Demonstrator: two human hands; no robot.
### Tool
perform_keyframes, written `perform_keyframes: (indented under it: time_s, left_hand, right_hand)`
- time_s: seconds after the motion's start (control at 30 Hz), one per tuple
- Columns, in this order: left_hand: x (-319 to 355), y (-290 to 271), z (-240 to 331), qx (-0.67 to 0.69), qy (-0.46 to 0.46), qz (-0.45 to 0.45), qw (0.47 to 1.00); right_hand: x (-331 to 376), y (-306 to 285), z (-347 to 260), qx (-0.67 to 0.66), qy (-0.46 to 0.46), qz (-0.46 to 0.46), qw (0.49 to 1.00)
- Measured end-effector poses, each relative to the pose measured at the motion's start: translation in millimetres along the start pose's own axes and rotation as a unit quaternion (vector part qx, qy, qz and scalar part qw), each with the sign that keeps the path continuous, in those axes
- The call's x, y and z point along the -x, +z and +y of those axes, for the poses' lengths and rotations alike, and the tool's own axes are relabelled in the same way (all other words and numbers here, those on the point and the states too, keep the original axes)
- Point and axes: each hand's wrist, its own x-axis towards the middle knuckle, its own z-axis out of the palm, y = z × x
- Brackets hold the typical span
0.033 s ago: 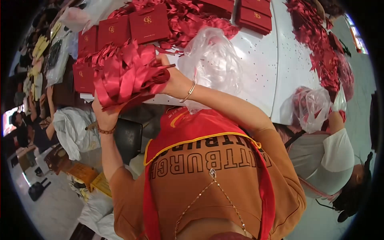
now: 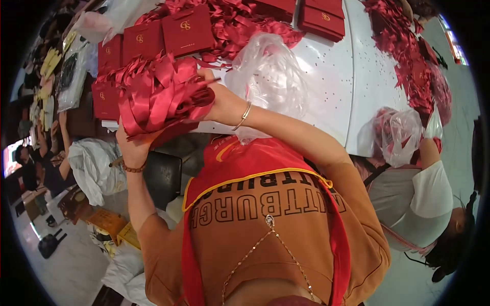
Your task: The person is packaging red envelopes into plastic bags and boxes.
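Note:
Between my two hands is a thick stack of red ribbon-handled gift bags (image 2: 166,99), its loose satin ribbons spilling over the top and front. A dark red flat edge shows beneath the ribbons. My left hand (image 2: 133,140) grips the stack's near left end, its fingers mostly hidden under the ribbons. My right hand (image 2: 222,101) is closed around the right end, with the fingertips behind the bundle. Just beyond the stack lie red gift bags (image 2: 188,31) with gold marks. A clear plastic bag (image 2: 270,76) sits on the table to the right of my right hand.
More red bags (image 2: 320,20) are piled at the far side of the white table (image 2: 326,92). Loose red ribbons (image 2: 403,61) cover its right end. A co-worker (image 2: 413,204) sits at right beside another clear bag (image 2: 395,135). A black stool (image 2: 166,173) stands below my left hand.

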Motion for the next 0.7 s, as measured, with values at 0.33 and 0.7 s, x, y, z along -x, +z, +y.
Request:
perform_keyframes:
  time_s: [0.33,0.7]
  left_hand:
    - [-46,-40,51,0.066,-0.092,-0.096,0.989]
    - [-86,156,84,0.583,-0.115,-0.304,0.745]
  right_hand:
    - [113,-135,-6,0.502,0.206,0.118,0.832]
    - [116,-130,21,0.158,0.119,0.121,0.973]
